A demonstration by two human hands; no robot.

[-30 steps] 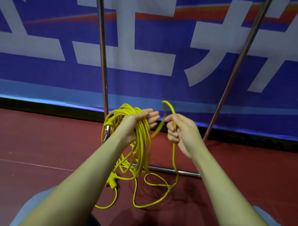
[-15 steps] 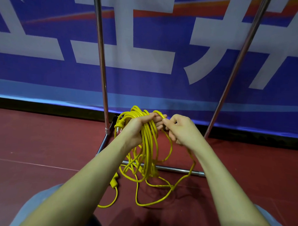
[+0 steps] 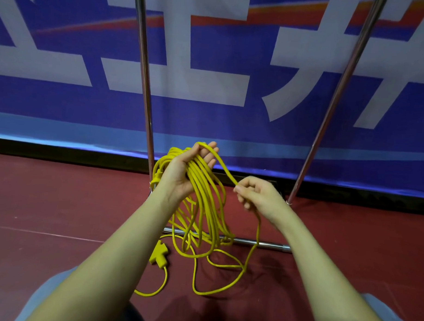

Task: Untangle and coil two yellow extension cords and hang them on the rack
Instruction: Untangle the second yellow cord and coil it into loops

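A yellow extension cord [image 3: 206,201] hangs in several loops from my left hand [image 3: 184,170], whose palm faces up with the thumb over the bundle. My right hand [image 3: 258,194] pinches a single strand that runs up to the left hand's fingers and trails down behind the wrist to the floor. Loose loops [image 3: 216,268] and a yellow socket block [image 3: 158,254] lie on the red floor below. The metal rack shows only its two uprights [image 3: 144,86] and a low crossbar [image 3: 263,243]; its top is out of view.
A blue banner [image 3: 209,64] with white characters stands behind the rack. The right upright [image 3: 338,92] leans outward. Red floor [image 3: 60,215] stretches to both sides. My knees in grey-blue cloth [image 3: 52,296] show at the bottom corners.
My right hand has laid a new loop over the left hand and drawn back down to the right along the strand. The bundle in the left hand is thicker.
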